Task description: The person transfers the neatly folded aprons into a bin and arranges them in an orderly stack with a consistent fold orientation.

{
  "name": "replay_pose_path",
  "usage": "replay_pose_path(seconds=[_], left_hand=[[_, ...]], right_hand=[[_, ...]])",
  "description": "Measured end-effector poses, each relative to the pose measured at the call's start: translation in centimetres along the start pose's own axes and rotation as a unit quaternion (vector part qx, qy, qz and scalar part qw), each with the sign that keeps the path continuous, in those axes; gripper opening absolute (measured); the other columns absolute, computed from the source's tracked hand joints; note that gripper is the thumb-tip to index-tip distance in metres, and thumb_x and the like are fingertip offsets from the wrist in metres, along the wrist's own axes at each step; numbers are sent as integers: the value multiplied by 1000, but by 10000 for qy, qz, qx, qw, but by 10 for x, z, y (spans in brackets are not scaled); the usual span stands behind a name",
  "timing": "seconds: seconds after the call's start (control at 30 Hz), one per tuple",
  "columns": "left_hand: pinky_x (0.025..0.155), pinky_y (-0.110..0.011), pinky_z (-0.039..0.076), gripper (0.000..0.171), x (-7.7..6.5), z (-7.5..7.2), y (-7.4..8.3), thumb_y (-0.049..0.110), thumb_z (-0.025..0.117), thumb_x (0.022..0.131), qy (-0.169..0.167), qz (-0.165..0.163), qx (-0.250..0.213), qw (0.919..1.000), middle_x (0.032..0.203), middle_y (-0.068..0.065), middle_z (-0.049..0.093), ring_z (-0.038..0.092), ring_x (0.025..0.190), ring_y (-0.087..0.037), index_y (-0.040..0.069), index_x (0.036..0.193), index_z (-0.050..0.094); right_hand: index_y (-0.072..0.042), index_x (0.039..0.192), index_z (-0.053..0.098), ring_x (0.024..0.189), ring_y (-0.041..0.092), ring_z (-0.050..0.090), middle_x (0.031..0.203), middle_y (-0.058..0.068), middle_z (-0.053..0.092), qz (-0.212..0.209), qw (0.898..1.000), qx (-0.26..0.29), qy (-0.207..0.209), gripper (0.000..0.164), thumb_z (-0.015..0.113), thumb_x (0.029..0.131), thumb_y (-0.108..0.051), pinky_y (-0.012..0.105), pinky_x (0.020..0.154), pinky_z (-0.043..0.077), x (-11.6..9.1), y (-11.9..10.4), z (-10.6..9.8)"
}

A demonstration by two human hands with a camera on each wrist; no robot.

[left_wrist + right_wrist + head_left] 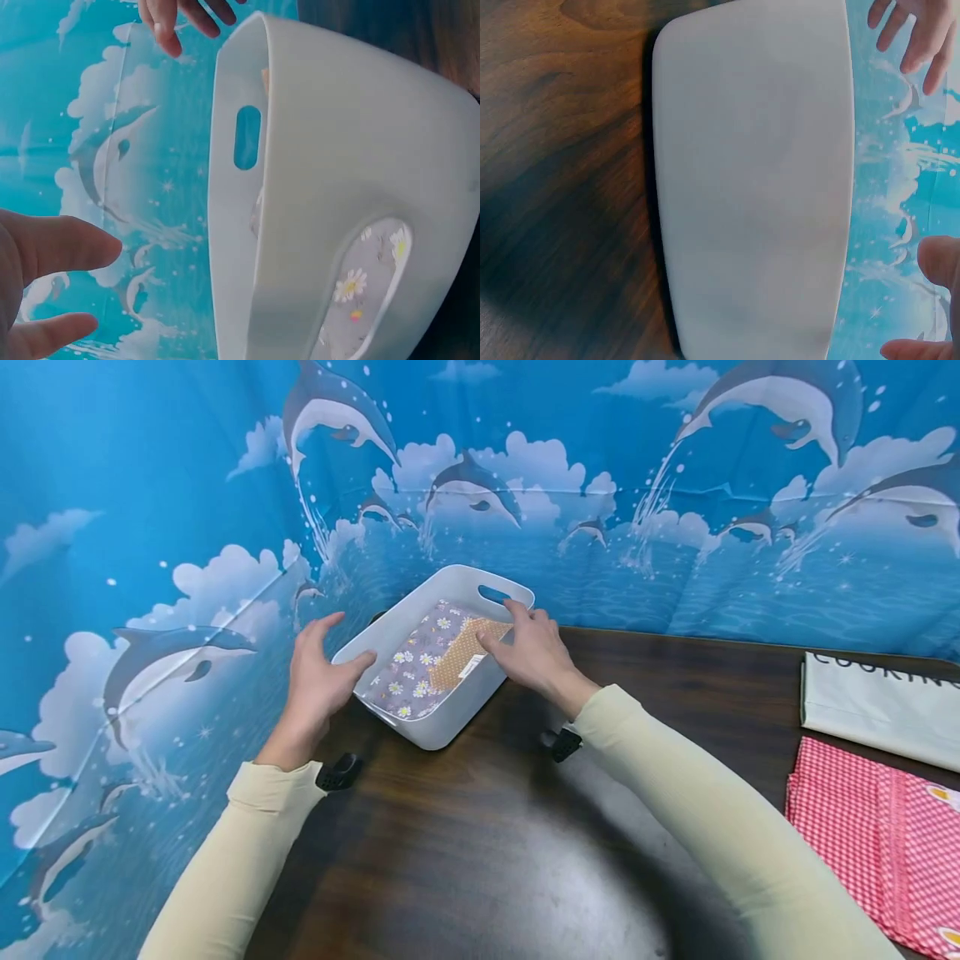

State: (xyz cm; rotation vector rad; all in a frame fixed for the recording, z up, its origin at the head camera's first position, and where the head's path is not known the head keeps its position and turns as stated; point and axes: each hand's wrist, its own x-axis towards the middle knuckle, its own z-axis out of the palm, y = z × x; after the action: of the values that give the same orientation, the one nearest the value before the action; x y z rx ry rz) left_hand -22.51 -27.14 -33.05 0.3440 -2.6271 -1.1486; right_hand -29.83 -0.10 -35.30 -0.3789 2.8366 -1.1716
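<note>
A white plastic basket (446, 722) with handle slots stands on the dark wooden table, near the backdrop. Inside it lie a greyish-purple daisy-print cloth (408, 681) and a tan dotted cloth (453, 660) with a white label. Beside the basket's near-left end is my left hand (318, 681), thumb and fingers spread, holding nothing. My right hand (536, 652) hovers over the right-hand side of the rim with its fingers apart. Both wrist views show the basket wall (754, 180) with the hands off it. Daisy print shows through the near handle slot (364, 281).
On the table's right side lie a folded cream cloth (877, 706) with dark lettering and, in front of it, a folded red checked cloth (847, 835). A blue dolphin-print curtain (637, 585) borders the table (465, 860) at the back and left.
</note>
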Motion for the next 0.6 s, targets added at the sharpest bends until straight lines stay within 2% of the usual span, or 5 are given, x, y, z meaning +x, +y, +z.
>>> replay_pose_path(seconds=[0.23,0.47,0.6], left_hand=[[130,-65,24,73,-1,9,10,23,72,100,-26,159,-120,9998,180,-16,18,16,167,-41,14,166,41],[127,-69,28,74,-4,21,20,24,72,99,-292,283,-43,9992,181,-17,13,15,166,-44,13,166,41],[127,-70,26,74,-4,27,25,25,72,99,-472,368,26,9982,181,-18,12,14,166,-44,12,166,41]], right_hand=[[-20,170,31,154,40,38,169,21,35,33,9999,104,-116,79,60,105,-53,62,121,42,-5,8,-8],[-22,171,30,152,39,41,168,20,37,51,10000,-38,-74,78,61,106,-51,62,120,43,-9,20,-18],[-21,171,30,154,40,39,169,20,37,92,9999,-107,-33,79,61,106,-51,64,121,41,-10,28,-25]])
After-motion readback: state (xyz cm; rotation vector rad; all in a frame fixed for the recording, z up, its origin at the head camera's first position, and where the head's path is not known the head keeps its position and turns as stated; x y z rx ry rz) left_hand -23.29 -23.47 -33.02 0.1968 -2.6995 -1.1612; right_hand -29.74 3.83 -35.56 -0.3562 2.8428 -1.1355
